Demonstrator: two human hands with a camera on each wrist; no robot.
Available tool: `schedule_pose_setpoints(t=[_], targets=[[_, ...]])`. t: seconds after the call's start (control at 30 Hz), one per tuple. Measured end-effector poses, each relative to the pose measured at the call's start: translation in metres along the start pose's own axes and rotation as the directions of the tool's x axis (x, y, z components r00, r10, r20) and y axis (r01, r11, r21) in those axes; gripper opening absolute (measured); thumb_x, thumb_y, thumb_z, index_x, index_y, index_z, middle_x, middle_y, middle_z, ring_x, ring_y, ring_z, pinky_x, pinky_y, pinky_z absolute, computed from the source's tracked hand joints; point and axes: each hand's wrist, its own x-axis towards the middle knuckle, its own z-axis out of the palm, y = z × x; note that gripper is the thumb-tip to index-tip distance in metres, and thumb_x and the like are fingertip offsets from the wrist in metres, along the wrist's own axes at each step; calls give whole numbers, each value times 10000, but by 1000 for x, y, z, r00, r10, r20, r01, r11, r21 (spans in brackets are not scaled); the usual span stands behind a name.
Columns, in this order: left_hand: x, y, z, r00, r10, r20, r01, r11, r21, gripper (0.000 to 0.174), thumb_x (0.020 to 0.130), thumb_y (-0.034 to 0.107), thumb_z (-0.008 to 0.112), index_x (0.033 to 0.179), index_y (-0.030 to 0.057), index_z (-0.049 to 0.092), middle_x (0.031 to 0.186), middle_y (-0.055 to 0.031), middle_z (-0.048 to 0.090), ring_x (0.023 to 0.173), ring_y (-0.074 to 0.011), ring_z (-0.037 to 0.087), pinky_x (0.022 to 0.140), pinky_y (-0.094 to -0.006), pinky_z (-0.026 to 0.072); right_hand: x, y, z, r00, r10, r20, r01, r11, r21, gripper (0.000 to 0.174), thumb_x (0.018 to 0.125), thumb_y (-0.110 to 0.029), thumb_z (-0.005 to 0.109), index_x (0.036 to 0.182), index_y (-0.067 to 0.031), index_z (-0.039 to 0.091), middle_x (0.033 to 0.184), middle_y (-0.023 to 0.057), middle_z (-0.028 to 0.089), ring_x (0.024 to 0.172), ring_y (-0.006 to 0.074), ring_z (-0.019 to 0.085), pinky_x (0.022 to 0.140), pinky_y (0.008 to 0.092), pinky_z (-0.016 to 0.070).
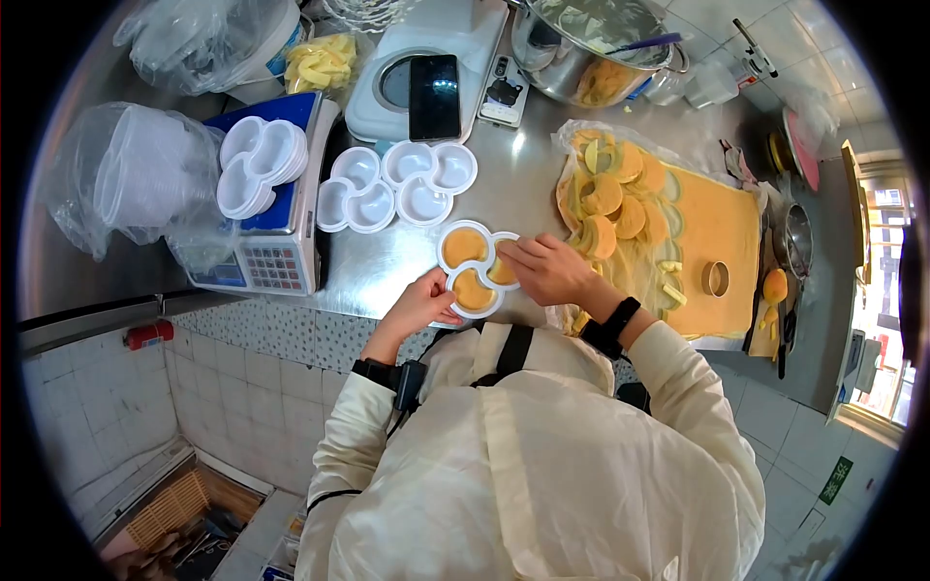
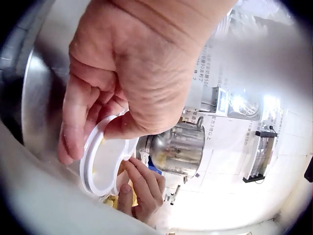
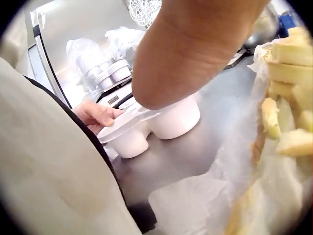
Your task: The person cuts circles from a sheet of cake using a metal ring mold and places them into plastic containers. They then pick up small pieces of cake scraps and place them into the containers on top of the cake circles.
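Note:
A white three-cup tray stands on the steel counter near its front edge. Orange-yellow cake rounds lie in its cups. My left hand grips the left side; in the left wrist view that hand has its thumb over the rim of the tray and its fingers outside. My right hand has its fingertips at the right cup, touching the cake there. In the right wrist view the right hand hides the inside of the tray.
Two white trays stand behind, left of centre. A scale with stacked trays is at the left. To the right lie a cake sheet, cut rounds and a ring cutter. A steel pot and a phone are behind.

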Motion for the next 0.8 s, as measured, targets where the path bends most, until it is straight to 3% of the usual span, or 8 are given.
schedule_pose_setpoints(t=[0.07,0.3,0.4,0.47,0.5,0.57,0.67,0.8], targets=[[1,0,0,1000,23,-13,-23,1000,3,83,869,9,479,933,-21,435,819,-110,583,688,-185,652,615,-288,585,6,-2,-2,985,54,166,-57,998,16,377,684,-160,574,1014,19,599,1108,57,573,979,164,508,799,272,405],[1,-4,-1,998,48,-33,-50,997,-57,77,874,10,479,934,-17,438,816,-100,576,702,-179,649,620,-290,585,11,-2,-3,991,41,130,-37,999,-38,332,698,-165,582,986,-4,619,1069,56,598,950,174,516,793,284,407],[3,-7,-3,997,53,-56,-57,996,-72,77,872,9,481,932,-16,438,820,-95,574,711,-179,650,620,-293,586,9,0,-13,991,-13,130,-8,988,155,335,697,-157,599,994,-2,620,1008,79,624,924,215,550,828,318,424],[3,-9,-3,995,81,-53,-86,993,-86,81,871,11,483,933,-15,438,822,-94,575,718,-181,651,617,-296,587,8,-7,-15,993,-39,108,-11,906,424,355,732,-145,595,1053,6,597,976,113,638,940,275,577,912,380,418],[2,-8,-3,996,79,-51,-84,993,-84,81,871,11,483,933,-15,438,822,-94,575,718,-181,651,617,-296,587,5,-10,-13,994,-35,107,-14,906,424,355,732,-145,595,1053,6,597,976,113,638,940,275,577,912,380,418],[0,-2,-3,998,51,-44,-53,997,-48,83,871,13,482,937,-14,440,815,-97,574,712,-182,648,609,-298,586,1,-11,-9,977,-2,215,-108,861,497,449,801,-122,550,1229,-3,485,1035,159,622,1021,317,567,1027,455,346],[0,-3,-5,1000,30,-9,-30,999,-41,84,871,15,480,940,-12,441,809,-98,573,691,-177,642,601,-297,585,2,-10,-6,917,50,395,-251,843,476,530,841,-134,514,1329,-5,353,1031,182,615,1032,322,562,1062,464,301],[-1,-1,-5,1000,21,-6,-21,1000,-11,79,873,20,480,938,-6,443,797,-96,571,674,-173,635,598,-299,585,12,-19,5,915,96,392,-229,924,306,559,852,-137,491,1354,3,290,1002,185,620,994,311,577,1052,436,316]])
